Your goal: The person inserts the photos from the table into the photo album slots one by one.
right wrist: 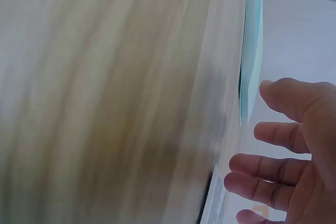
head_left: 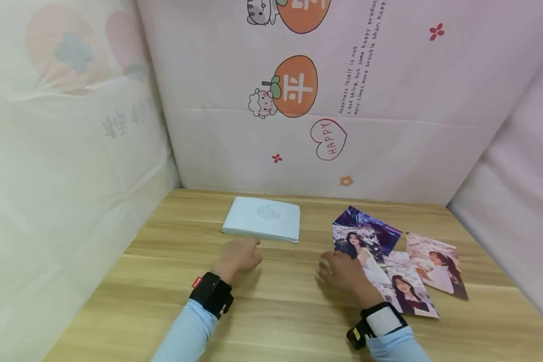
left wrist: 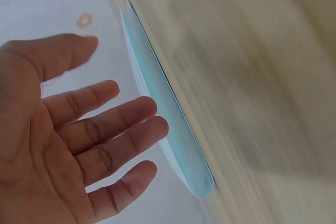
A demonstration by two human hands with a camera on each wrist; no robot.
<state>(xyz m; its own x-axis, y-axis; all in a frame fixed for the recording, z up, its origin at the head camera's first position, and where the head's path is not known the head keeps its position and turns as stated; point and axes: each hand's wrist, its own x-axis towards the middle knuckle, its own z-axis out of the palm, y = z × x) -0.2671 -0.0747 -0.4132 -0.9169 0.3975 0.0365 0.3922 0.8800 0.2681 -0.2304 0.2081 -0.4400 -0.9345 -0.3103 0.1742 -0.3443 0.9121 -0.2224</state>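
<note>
A pale blue photo album or booklet [head_left: 262, 218] with a small whale drawing lies closed on the table's far half. My left hand [head_left: 240, 259] hovers just in front of its near edge; in the left wrist view the hand [left wrist: 89, 135] has loosely extended fingers and holds nothing. Over the table beside the photos is my right hand [head_left: 344, 274], its fingers relaxed and spread in the right wrist view, with nothing in them. Several photo prints overlap at the right: a purple one [head_left: 384, 231], a white-dress portrait [head_left: 357, 244], a dark-jacket portrait [head_left: 407, 291] and a side-view portrait [head_left: 439, 266].
The wooden tabletop [head_left: 280, 311] is bounded by a printed white cloth [head_left: 389, 161] at the back and plain cloth walls at both sides. Black straps with devices sit on both wrists, the left strap [head_left: 211, 294] bearing a red tag.
</note>
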